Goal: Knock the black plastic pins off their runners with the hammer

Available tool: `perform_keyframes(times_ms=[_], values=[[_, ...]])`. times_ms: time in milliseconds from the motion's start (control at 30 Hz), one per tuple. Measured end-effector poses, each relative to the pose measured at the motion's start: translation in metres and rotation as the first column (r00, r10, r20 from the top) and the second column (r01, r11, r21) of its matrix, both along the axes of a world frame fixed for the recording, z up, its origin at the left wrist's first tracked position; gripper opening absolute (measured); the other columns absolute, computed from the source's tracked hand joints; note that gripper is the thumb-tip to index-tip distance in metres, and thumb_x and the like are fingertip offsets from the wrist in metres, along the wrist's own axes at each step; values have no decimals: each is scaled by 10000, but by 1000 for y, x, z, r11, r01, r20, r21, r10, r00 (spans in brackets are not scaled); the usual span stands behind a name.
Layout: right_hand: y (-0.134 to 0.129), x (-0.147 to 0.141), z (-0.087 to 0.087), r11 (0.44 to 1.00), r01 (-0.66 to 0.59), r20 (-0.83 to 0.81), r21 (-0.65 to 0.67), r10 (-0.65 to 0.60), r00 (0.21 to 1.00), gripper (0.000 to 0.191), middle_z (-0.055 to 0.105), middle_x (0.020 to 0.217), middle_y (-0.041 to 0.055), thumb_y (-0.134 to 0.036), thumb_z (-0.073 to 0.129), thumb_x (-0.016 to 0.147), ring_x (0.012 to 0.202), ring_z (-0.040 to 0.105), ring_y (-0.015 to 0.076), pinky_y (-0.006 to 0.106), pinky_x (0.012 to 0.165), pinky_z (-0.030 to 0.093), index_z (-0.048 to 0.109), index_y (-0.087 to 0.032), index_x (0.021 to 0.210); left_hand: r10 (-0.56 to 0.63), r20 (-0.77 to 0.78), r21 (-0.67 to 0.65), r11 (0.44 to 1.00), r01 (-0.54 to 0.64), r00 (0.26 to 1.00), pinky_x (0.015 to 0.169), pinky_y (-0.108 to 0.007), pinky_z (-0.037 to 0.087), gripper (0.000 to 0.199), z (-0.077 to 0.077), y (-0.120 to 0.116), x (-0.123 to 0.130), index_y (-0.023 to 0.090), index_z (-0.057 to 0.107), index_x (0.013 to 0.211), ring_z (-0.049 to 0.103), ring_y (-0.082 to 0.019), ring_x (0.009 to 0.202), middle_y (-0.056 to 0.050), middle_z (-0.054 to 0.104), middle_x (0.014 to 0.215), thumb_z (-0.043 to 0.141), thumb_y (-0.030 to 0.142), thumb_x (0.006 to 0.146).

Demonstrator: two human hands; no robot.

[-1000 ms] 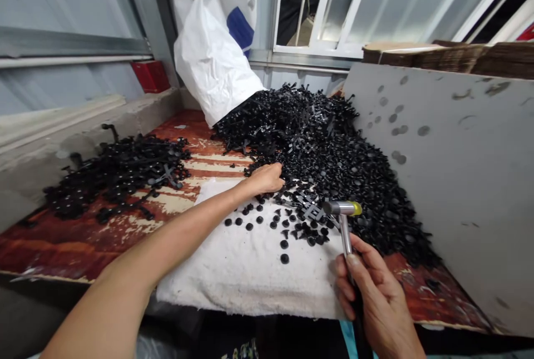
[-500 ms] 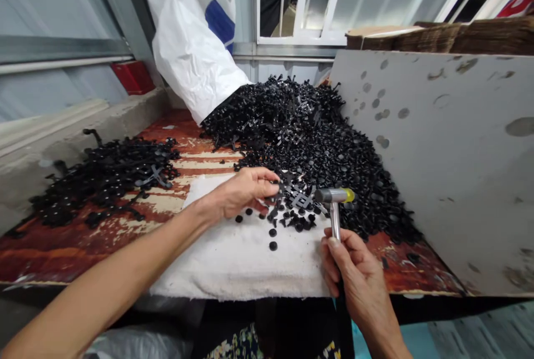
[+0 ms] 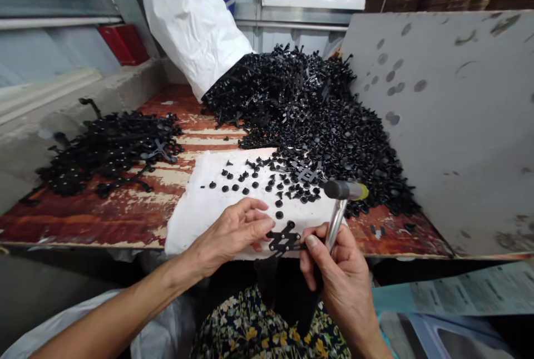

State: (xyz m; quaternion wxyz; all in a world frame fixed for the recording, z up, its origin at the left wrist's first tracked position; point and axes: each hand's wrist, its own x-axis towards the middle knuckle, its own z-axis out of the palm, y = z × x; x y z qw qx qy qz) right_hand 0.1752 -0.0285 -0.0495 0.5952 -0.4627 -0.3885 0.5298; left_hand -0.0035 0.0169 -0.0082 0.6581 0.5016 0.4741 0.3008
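Observation:
My right hand (image 3: 340, 270) is closed around the handle of a small hammer (image 3: 345, 190), which has a grey face and a yellow face. Its thumb and forefinger also pinch one end of a black crisscross linkage (image 3: 286, 239) with silver rivet heads. My left hand (image 3: 237, 231) is beside the linkage's left end, fingers loosely apart; whether the thumb touches it is unclear. Small round-headed black pieces (image 3: 255, 185) lie scattered on the white cloth (image 3: 187, 225) beyond my hands. Another crisscross piece (image 3: 306, 174) rests among them.
A large heap of black pieces (image 3: 334, 131) spills from a white sack (image 3: 200, 30). To the left is a smaller pile of black linkages (image 3: 108, 153) on the worn red tabletop (image 3: 95, 225). A grey spotted board (image 3: 450, 125) borders the right side.
My left hand has drawn back toward me from the loose pieces. The linkage is now between my hands, its end pinched by my right hand beside the hammer. The view has tilted down.

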Motion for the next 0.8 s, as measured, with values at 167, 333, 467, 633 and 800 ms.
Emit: perform_keyframes(times_ms=[167,333,467,633,800], values=[[-3,-12,-4,1000,25,-32,19,-24,999,325,600,495,-63,-454,720,808,313,430,36,103,308,333,511,-205,820,-158,-62,-58,986,154,985,676,-262,446,546,-11,-21,-4,123,665,921,589,-161,802,-80,674,887,570,647,797],[-7,-20,-5,1000,2,-2,-11,-2,1000,355,604,499,-54,-490,717,797,326,438,37,104,317,337,515,-198,815,-160,-167,-17,987,160,973,614,-249,413,618,-17,-16,-3,112,699,804,565,-154,725,-77,676,792,518,703,795],[-7,-20,-1,998,-19,27,-57,21,999,401,573,473,-59,-539,723,764,335,413,44,117,319,331,520,-198,818,-169,-107,1,985,171,980,651,-242,425,573,-6,-4,-3,111,671,787,548,-132,698,-43,647,746,636,679,717],[-6,-18,2,989,-61,36,-135,66,997,463,545,452,-65,-579,717,733,339,393,56,138,325,309,553,-185,913,-165,-105,-48,986,161,981,590,-220,387,581,9,5,-1,110,627,818,504,-88,594,-18,635,691,706,662,655],[-7,-18,2,978,-128,25,-162,134,991,488,532,460,-70,-561,687,770,354,376,61,153,344,299,573,-169,1038,-109,-67,-84,991,104,992,539,-217,387,560,6,5,3,120,592,805,523,-82,550,-28,647,691,709,651,670]])
